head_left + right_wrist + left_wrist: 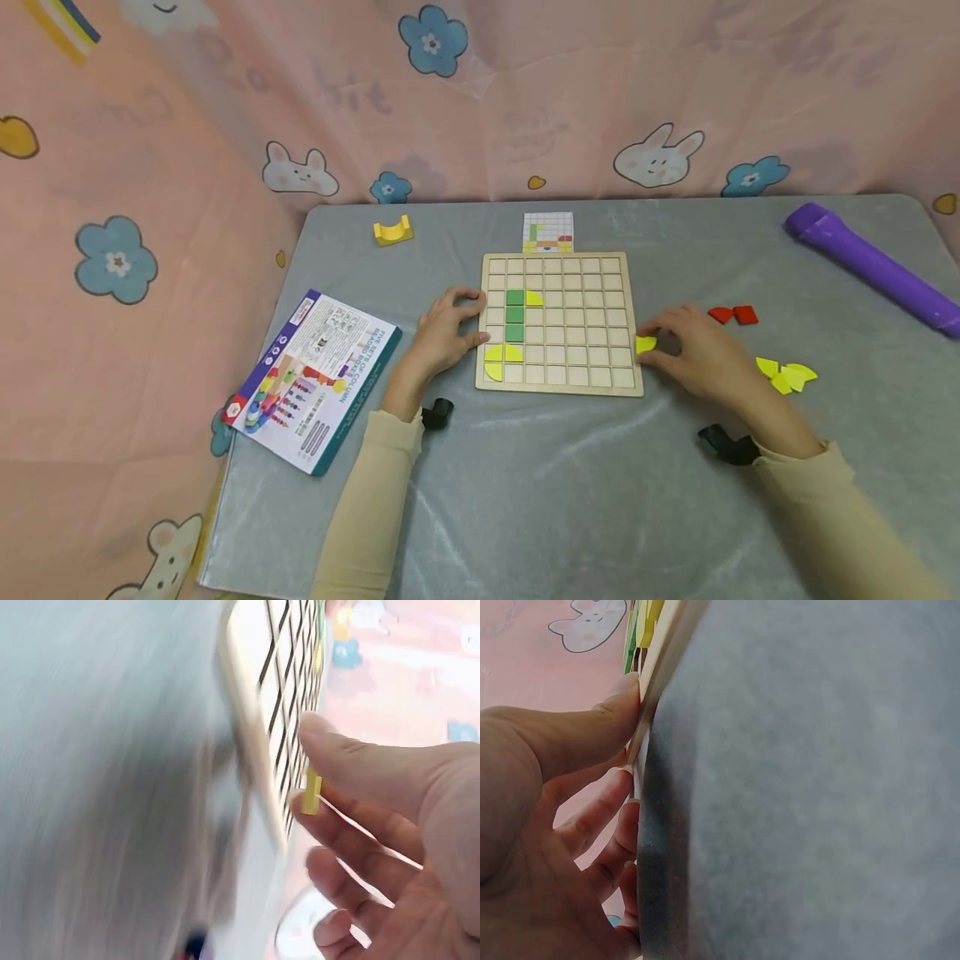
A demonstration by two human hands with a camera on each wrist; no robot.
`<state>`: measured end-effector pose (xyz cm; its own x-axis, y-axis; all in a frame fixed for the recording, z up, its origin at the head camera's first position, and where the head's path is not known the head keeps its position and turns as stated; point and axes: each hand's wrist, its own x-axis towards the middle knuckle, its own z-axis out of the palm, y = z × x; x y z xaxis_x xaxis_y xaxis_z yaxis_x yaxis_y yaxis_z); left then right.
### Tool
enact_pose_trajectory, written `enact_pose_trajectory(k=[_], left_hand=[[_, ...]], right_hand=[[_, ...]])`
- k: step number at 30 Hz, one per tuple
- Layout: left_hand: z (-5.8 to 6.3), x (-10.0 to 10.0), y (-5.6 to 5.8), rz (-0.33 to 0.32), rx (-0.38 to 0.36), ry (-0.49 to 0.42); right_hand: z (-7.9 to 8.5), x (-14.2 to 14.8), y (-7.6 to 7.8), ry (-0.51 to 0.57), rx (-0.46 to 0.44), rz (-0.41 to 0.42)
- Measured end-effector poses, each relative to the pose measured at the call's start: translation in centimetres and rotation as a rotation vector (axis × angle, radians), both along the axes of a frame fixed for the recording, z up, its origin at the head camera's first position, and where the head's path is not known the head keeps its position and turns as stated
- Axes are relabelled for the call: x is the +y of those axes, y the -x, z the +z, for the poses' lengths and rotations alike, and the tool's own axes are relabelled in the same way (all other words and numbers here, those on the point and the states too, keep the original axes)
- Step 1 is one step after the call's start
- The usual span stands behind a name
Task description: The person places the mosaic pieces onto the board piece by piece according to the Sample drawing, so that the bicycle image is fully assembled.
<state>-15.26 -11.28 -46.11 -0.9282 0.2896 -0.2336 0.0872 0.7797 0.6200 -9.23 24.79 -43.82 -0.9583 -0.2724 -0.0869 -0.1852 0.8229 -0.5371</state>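
A wooden grid board (592, 367) lies in the middle of the table. Three green squares (515, 315) form a column on it, with a yellow quarter-circle (533, 298) beside the top one. Several more yellow quarter-circles (493, 372) sit at its lower left. My left hand (442, 329) rests its thumb and fingertips against the board's left edge, fingers spread in a loose curve. Between thumb and forefinger, my right hand (693, 346) pinches another yellow quarter-circle (312, 793) beside the board's right edge. A pattern card (548, 232) lies at the board's far edge.
To the right are red pieces (746, 315) and loose yellow pieces (795, 377), with a purple tube (873, 267) behind. A boxed set (315, 379) lies at left, a yellow cradle-shaped block (393, 231) at the back. A printed pink curtain (495, 125) hangs behind the table.
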Motion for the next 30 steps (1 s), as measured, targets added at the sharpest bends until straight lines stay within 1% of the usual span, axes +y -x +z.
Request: enact_pose_trajectory(k=[2, 6, 9, 12, 16, 22, 30], left_hand=[[0.0, 0.0, 0.0, 0.000, 0.001, -0.001], [0.0, 0.0, 0.0, -0.001, -0.002, -0.004], [0.0, 0.0, -0.1, 0.000, 0.001, -0.005], [0.1, 0.0, 0.0, 0.000, 0.005, -0.005], [0.1, 0.0, 0.0, -0.003, 0.007, -0.002], [0.1, -0.1, 0.0, -0.005, 0.011, 0.008], [0.1, -0.1, 0.0, -0.008, 0.005, 0.007]], right_hand=[[0.0, -1.6, 0.1, 0.029, 0.038, 0.011], [-0.5, -5.0, 0.5, 0.095, 0.119, 0.058], [-0.8, -7.5, 0.6, 0.111, 0.123, 0.106], [-0.9, -9.8, 0.5, 0.095, 0.116, 0.161], [-1.1, -12.3, 0.2, 0.082, 0.128, 0.223], [-1.2, -14.6, 0.2, 0.073, 0.142, 0.250], [-1.5, -15.2, 0.4, 0.051, 0.129, 0.237]])
